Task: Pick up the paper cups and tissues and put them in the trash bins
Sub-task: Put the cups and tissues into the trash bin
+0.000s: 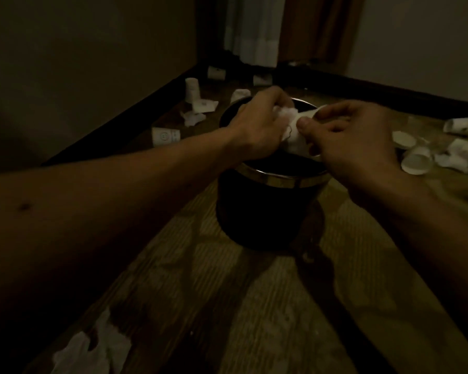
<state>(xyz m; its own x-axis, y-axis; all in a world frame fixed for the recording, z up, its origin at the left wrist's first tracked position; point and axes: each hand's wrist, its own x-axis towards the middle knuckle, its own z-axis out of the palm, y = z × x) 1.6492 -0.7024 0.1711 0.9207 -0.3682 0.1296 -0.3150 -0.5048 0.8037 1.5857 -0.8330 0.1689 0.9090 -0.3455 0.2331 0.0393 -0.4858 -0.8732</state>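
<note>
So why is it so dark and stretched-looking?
Head view: dim room, muddy colours; only the white cup and tissue stand out. Wide lens swells the near forearm. Left hand and right hand slightly blurred; bin inside black.

The carpet (254,306) bears a dark trash bin (265,211), scattered paper cups (165,136) and tissues (92,349).

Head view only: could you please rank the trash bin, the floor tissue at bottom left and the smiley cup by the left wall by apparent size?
1. trash bin
2. floor tissue, which lies nearest the camera, so its true size is unsure
3. smiley cup, farther away
</note>
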